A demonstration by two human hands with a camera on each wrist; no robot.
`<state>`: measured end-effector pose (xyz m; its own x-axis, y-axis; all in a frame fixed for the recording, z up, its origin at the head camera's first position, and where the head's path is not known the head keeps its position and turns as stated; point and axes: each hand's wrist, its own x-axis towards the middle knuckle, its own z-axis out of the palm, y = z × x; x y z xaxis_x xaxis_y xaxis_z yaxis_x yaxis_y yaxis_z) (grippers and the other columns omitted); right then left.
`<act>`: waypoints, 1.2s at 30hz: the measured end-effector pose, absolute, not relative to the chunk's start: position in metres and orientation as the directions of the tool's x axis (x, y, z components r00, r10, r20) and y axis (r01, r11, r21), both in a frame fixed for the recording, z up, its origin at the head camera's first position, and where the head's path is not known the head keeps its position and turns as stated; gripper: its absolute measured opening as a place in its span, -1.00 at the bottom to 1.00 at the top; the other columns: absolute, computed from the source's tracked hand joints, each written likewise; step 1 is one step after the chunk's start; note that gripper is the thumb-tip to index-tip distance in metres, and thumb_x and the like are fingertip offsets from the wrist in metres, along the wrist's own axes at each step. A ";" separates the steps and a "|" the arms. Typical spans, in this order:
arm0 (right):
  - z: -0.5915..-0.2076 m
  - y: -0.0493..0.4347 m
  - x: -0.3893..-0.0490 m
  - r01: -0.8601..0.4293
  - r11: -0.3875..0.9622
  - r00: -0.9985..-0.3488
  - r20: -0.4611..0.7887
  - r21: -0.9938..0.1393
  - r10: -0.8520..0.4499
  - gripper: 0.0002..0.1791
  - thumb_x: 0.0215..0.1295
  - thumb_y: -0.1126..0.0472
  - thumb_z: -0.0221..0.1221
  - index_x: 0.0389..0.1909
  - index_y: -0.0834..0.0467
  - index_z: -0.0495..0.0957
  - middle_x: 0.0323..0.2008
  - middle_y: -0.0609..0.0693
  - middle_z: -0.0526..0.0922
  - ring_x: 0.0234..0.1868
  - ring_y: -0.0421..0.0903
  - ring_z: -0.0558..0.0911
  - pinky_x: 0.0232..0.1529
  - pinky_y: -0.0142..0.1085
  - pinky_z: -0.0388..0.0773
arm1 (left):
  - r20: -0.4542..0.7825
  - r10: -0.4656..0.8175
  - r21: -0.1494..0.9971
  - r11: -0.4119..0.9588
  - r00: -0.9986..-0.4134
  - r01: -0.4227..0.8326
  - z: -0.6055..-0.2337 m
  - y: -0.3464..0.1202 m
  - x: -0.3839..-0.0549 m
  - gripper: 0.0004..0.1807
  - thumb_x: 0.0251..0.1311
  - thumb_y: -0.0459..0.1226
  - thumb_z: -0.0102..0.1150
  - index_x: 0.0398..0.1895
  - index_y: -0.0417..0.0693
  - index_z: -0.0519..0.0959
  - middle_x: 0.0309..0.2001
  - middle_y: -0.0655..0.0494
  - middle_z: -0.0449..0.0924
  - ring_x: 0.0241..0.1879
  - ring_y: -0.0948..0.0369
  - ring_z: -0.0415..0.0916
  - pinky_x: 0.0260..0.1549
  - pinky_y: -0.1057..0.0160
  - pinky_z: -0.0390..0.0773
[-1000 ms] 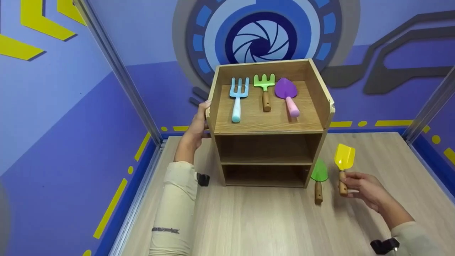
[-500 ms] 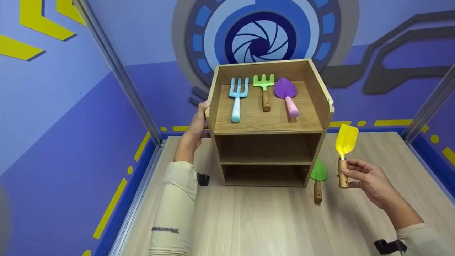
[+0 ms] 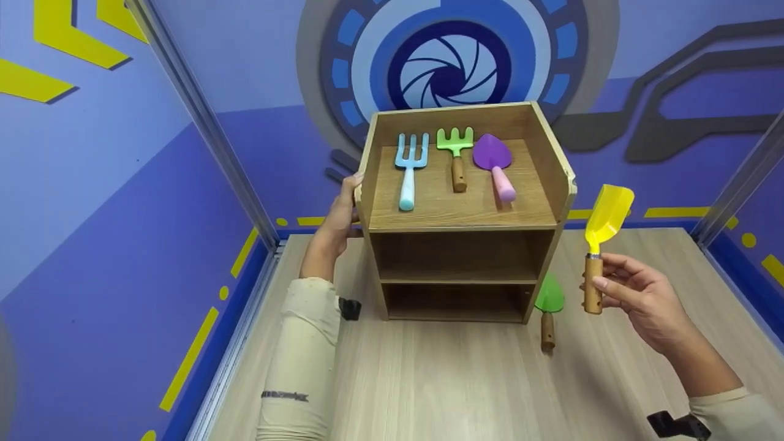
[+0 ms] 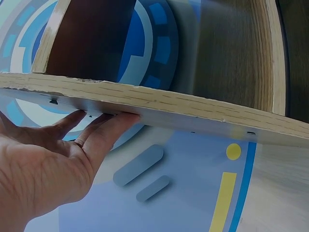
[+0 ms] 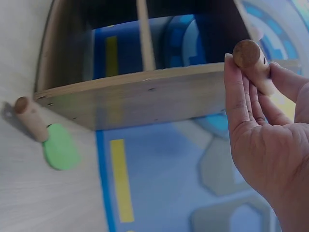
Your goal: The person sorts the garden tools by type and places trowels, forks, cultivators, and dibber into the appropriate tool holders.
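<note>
In the head view a small wooden shelf (image 3: 462, 223) stands on the table. My left hand (image 3: 339, 214) rests against its left side; in the left wrist view the fingertips (image 4: 126, 118) touch the outer panel, fingers fairly straight. My right hand (image 3: 649, 300) pinches the wooden handle of a yellow garden shovel (image 3: 609, 214) between thumb and fingers, blade up, right of the shelf and above the table. The right wrist view shows the handle's butt end (image 5: 247, 53); its blade is hidden there. A green trowel (image 3: 550, 297) with a wooden handle lies beside the shelf's lower right.
On the top shelf lie a blue fork (image 3: 410, 165), a green rake (image 3: 456, 153) with a wooden handle and a purple trowel (image 3: 493, 153) with a pink handle. Two lower compartments face forward. Printed walls (image 3: 257, 55) enclose the table (image 3: 441, 380) behind and at the sides.
My right hand has lifted the yellow garden shovel from near the table, slightly to the right, and its blade has tilted rightward. The left hand and the shelf have stayed put.
</note>
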<state>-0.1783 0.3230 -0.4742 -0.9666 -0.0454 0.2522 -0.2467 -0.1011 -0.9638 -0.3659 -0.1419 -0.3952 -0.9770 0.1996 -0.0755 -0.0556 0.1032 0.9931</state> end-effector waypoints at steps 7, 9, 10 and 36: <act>-0.445 0.308 -0.177 -0.321 -0.106 -0.942 0.329 -0.941 -0.060 -0.57 0.42 0.68 0.00 0.24 0.45 0.53 -0.14 0.06 0.78 -0.21 -0.08 0.83 -0.34 -0.30 0.74 | -0.084 0.200 0.992 0.109 -0.976 -0.063 -0.395 -0.142 -0.366 -0.01 0.21 0.48 -0.19 0.62 0.20 0.29 0.40 -0.13 0.41 0.31 -0.08 0.52 0.20 -0.16 0.52; -0.440 0.303 -0.178 -0.329 -0.088 -0.939 0.336 -0.940 -0.073 -0.57 0.39 0.70 0.02 0.23 0.47 0.53 -0.15 0.07 0.79 -0.23 -0.08 0.82 -0.34 -0.30 0.73 | -0.086 0.199 0.992 0.108 -0.976 -0.065 -0.395 -0.142 -0.367 0.00 0.21 0.49 -0.19 0.62 0.20 0.29 0.39 -0.14 0.42 0.32 -0.08 0.52 0.20 -0.16 0.52; -0.438 0.300 -0.178 -0.332 -0.079 -0.938 0.338 -0.940 -0.080 -0.57 0.37 0.70 0.03 0.22 0.48 0.53 -0.16 0.07 0.79 -0.24 -0.08 0.82 -0.34 -0.30 0.73 | -0.086 0.197 0.992 0.107 -0.977 -0.066 -0.395 -0.142 -0.367 0.00 0.20 0.49 -0.19 0.62 0.19 0.29 0.39 -0.14 0.43 0.32 -0.08 0.52 0.21 -0.17 0.53; -0.462 0.217 -0.207 -0.203 0.227 -0.864 0.066 -0.953 -0.499 -0.55 0.47 0.29 0.28 0.29 0.39 0.57 -0.10 0.17 0.74 -0.19 -0.17 0.70 -0.24 -0.31 0.73 | -0.053 0.203 0.995 0.093 -0.978 -0.035 -0.397 -0.141 -0.367 -0.08 0.25 0.43 -0.21 0.63 0.28 0.30 0.40 -0.13 0.42 0.32 -0.09 0.52 0.16 -0.18 0.57</act>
<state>-0.2067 0.2172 -0.4625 -0.8643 -0.4986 0.0659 -0.2033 0.2265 -0.9525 -0.3669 -0.1414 -0.3968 -0.9777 0.2031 -0.0534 -0.0351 0.0927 0.9951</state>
